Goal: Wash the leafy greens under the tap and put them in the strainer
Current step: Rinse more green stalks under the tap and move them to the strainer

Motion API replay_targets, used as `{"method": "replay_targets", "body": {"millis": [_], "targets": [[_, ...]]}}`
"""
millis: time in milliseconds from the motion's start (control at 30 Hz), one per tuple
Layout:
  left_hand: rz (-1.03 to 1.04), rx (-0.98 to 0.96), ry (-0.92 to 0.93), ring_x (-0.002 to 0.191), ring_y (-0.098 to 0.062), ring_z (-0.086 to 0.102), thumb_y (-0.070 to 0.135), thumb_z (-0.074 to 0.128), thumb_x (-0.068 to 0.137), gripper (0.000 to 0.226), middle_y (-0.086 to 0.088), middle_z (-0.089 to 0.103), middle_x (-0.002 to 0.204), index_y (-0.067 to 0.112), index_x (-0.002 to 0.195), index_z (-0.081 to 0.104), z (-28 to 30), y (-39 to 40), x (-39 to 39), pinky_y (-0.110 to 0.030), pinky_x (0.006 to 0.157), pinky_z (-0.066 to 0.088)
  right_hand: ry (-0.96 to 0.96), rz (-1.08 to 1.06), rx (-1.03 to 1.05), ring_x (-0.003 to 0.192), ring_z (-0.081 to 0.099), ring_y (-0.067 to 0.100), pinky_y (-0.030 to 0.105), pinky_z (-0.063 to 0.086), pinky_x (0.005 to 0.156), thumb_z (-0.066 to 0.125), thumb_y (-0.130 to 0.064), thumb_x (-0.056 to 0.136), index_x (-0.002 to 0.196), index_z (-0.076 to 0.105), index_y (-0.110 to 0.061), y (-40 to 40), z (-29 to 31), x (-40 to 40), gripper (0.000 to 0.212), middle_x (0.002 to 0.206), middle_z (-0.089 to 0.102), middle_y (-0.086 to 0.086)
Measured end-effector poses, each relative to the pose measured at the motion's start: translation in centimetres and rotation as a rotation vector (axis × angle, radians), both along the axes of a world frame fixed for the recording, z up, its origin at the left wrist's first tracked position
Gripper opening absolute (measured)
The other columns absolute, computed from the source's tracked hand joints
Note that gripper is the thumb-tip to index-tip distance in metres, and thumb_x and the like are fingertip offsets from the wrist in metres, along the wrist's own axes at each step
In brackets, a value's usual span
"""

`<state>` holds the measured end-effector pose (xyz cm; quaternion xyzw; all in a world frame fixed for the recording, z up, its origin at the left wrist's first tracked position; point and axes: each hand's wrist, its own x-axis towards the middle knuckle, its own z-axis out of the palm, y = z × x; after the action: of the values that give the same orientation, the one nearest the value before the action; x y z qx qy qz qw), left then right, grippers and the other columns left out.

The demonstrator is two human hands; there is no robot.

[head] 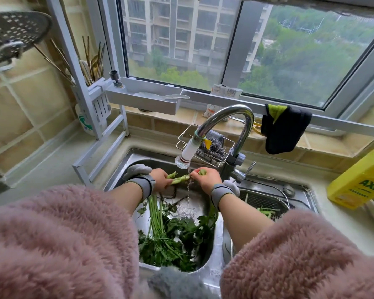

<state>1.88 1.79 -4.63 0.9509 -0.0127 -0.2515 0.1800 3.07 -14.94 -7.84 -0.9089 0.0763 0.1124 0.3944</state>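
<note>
Here both hands — left hand (160,177), right hand (206,179) — grip the greens' stalks (180,179) (tap (225,119) running).

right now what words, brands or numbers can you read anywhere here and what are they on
"AXE": in green on the yellow bottle on the counter right of the sink; the smaller print under it is too blurred to read.
White packet on the window ledge: a barcode and small print, too small to read.
White container behind the rack: green marking, not legible.
</note>
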Motion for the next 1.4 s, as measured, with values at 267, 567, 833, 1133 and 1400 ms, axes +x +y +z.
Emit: {"method": "replay_targets", "body": {"millis": [267, 567, 833, 1133, 1400], "targets": [[0.059, 0.017, 0.069, 0.082, -0.019, 0.049, 0.027, 0.042, 0.098, 0.041, -0.006, 0.054, 0.083, -0.005, 0.115, 0.062, -1.2, 0.1, 0.0, -0.025, 0.068, 0.039, -0.038, 0.017, 0.148, 0.08, 0.056, 0.011, 0.023, 0.045, 0.077, 0.057, -0.023, 0.092, 0.108, 0.067, -0.013, 0.9, 0.6, -0.3, 0.022, 0.097, 0.069, 0.005], [0.138, -0.178, 0.064, 0.052, -0.01, 0.039, 0.037, 0.051, 0.094, 0.038, 0.001, 0.044, 0.059, 0.017, 0.062, 0.048, -0.7, 0.5, 0.2, -0.019, 0.049, 0.031, 0.031, 0.286, -0.023, 0.088, 0.051, 0.011, 0.019, 0.039, 0.079, 0.061, -0.014, 0.089, 0.122, 0.061, -0.017, 1.7, -0.1, -0.6, 0.034, 0.114, 0.065, 0.007], [0.16, -0.241, 0.061, 0.05, -0.008, 0.038, 0.039, 0.056, 0.091, 0.038, 0.002, 0.042, 0.056, 0.019, 0.06, 0.05, -0.6, 0.7, -0.1, -0.015, 0.043, 0.029, 0.017, 0.236, -0.141, 0.093, 0.059, 0.021, 0.026, 0.042, 0.078, 0.062, -0.028, 0.089, 0.112, 0.065, -0.015, 1.9, -0.3, -0.4, 0.027, 0.109, 0.067, 0.009], [0.226, -0.28, 0.019, 0.052, -0.01, 0.038, 0.033, 0.056, 0.092, 0.037, 0.0, 0.044, 0.057, 0.018, 0.059, 0.054, -0.5, -0.6, -0.2, -0.02, 0.047, 0.029, 0.044, 0.102, -0.163, 0.103, 0.06, 0.027, 0.029, 0.045, 0.082, 0.052, -0.029, 0.094, 0.11, 0.065, -0.015, 2.7, -0.2, -0.5, 0.025, 0.111, 0.067, 0.01], [0.29, -0.31, 0.027, 0.057, -0.01, 0.042, 0.028, 0.055, 0.093, 0.029, 0.0, 0.049, 0.063, 0.014, 0.067, 0.06, -0.5, -0.8, 0.0, -0.021, 0.052, 0.033, 0.076, 0.041, -0.177, 0.1, 0.061, 0.027, 0.029, 0.045, 0.081, 0.05, -0.027, 0.094, 0.103, 0.066, -0.016, 3.8, -0.2, -0.2, 0.021, 0.109, 0.067, 0.009]]}}
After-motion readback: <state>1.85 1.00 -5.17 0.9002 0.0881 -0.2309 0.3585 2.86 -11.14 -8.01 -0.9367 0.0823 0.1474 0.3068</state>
